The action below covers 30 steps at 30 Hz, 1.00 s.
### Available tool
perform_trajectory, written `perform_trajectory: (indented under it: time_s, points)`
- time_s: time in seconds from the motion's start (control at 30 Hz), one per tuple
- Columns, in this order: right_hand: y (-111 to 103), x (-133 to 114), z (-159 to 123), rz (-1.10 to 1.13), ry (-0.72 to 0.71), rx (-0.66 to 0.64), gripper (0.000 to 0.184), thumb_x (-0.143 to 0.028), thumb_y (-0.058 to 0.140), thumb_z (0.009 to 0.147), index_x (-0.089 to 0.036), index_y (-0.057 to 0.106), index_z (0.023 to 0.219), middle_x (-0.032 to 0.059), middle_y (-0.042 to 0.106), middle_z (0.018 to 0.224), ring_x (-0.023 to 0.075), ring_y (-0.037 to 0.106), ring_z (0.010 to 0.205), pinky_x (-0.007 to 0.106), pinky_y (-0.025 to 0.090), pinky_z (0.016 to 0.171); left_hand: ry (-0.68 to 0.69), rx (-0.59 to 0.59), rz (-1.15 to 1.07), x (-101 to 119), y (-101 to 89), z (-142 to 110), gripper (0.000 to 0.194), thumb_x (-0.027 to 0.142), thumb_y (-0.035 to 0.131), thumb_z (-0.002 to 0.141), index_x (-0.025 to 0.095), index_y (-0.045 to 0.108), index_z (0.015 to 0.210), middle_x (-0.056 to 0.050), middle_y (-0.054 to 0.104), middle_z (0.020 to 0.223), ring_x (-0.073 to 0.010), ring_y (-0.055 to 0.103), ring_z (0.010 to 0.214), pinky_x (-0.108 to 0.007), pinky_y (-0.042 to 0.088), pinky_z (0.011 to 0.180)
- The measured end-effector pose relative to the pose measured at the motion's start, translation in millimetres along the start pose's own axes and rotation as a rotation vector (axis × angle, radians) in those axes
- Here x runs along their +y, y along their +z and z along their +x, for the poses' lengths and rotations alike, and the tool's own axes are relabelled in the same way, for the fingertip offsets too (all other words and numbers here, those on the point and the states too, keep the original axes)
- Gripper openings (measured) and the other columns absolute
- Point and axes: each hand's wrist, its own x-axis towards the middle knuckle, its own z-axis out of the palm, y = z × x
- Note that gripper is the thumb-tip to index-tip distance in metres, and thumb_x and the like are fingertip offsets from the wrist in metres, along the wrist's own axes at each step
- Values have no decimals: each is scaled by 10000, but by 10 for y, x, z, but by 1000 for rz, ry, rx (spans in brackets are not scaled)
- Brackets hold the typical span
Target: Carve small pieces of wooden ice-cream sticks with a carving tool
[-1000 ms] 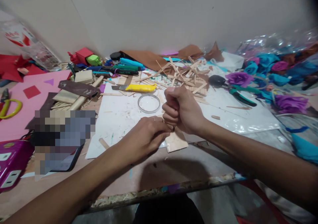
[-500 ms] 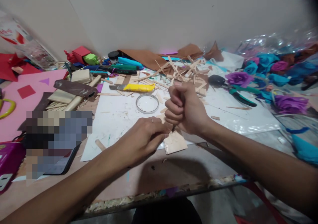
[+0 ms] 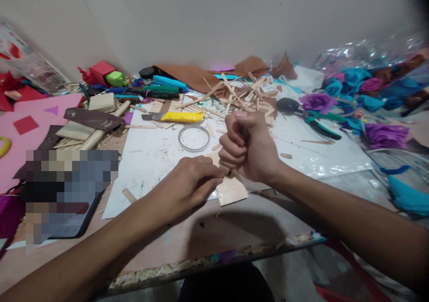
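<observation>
My right hand (image 3: 250, 145) is closed in a fist, thumb on top, over a small flat piece of pale wood (image 3: 232, 192). A thin dark tip (image 3: 229, 173) shows below the fist and meets the wood; the rest of what it grips is hidden by my fingers. My left hand (image 3: 199, 174), a ring on one finger, presses its thumb and fingertips together at the wood's left edge. The wood lies at the near edge of a white sheet (image 3: 154, 168), and its far part is hidden under both hands.
Beyond the hands lie a tape ring (image 3: 194, 138), a yellow box cutter (image 3: 182, 116) and a heap of wooden sticks (image 3: 248, 94). Green-handled pliers (image 3: 321, 127) and paper flowers (image 3: 318, 102) are to the right. A phone (image 3: 92, 215) lies at left, near the table's front edge (image 3: 161, 268).
The whole scene has slid slightly left in view as the camera turned a little. Both hands keep nearly the same grip and place on the wood.
</observation>
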Motion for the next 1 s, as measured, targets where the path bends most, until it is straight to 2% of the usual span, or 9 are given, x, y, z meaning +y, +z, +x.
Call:
perform_trajectory:
  time_s: [0.2,0.33,0.43,0.63,0.9,1.0]
  points:
    - [31,-28,-24,-42,-3,-3,650,-588,721,882,-227,327,512,-94,162,430,61,72,389,226,90,370,15,9,-4,13,10,-2,198,171,566,1026,190,752,960,5,699,832,-130,598,756,-277,399,716]
    - [73,3,-4,-91,-17,20,605,-543,724,885,-230,354,524,-95,192,434,61,103,385,223,123,368,13,21,-11,10,15,-3,206,184,569,1031,194,773,1004,-6,730,859,-139,628,767,-279,424,732]
    - [95,38,42,-147,-22,54,573,-516,736,882,-233,371,542,-100,214,436,61,128,373,219,145,356,7,17,-14,6,14,-6,216,155,577,1018,200,787,1044,-12,757,894,-147,658,800,-284,442,757]
    - [99,49,84,-135,9,153,609,-562,726,870,-238,318,555,-103,207,431,53,117,366,212,119,347,5,18,4,9,17,1,197,147,583,1010,182,774,974,-11,745,866,-145,645,788,-285,432,745]
    - [90,81,21,-155,-35,91,593,-542,730,874,-235,344,544,-102,200,443,60,117,387,222,150,365,0,9,-28,9,6,7,200,167,586,1023,194,783,1045,-19,770,940,-153,669,838,-287,454,774]
    - [58,13,-18,-89,-15,79,621,-567,698,892,-227,322,534,-95,188,437,61,100,392,224,114,377,-9,4,-27,13,3,6,200,201,579,1036,200,779,1030,-18,758,929,-151,663,831,-284,454,772]
